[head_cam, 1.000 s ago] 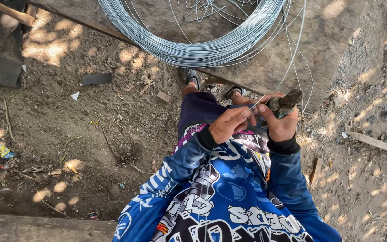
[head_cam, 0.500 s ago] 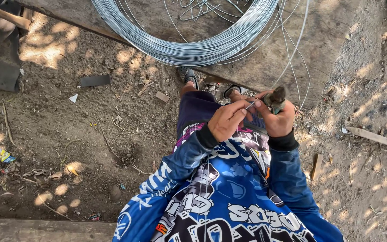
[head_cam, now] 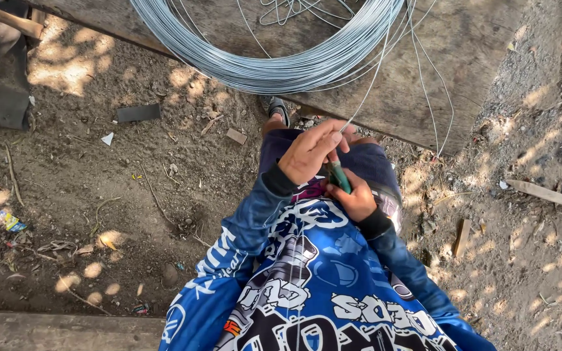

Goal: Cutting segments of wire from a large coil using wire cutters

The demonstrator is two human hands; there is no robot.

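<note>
My left hand [head_cam: 312, 151] pinches a thin steel wire [head_cam: 370, 84] that runs up to a big coil of grey wire [head_cam: 274, 62] lying on a wooden board [head_cam: 453, 71]. Just below it, my right hand [head_cam: 356, 197] grips a pair of pliers with green handles [head_cam: 339, 174], held close against my lap. The pliers' jaws are hidden behind my left hand. Both arms wear blue patterned sleeves. My sandalled foot [head_cam: 278, 109] shows beneath the coil.
Bare dirt ground lies all around, strewn with twigs, scraps and litter. A dark flat piece [head_cam: 138, 113] lies at the left, a wooden stick [head_cam: 549, 194] at the right, and a wooden plank [head_cam: 60, 330] along the bottom left edge.
Both hands have come down and closer to my body. The pliers, held up at the right before, are now tucked low under my left hand, which has slid along the wire.
</note>
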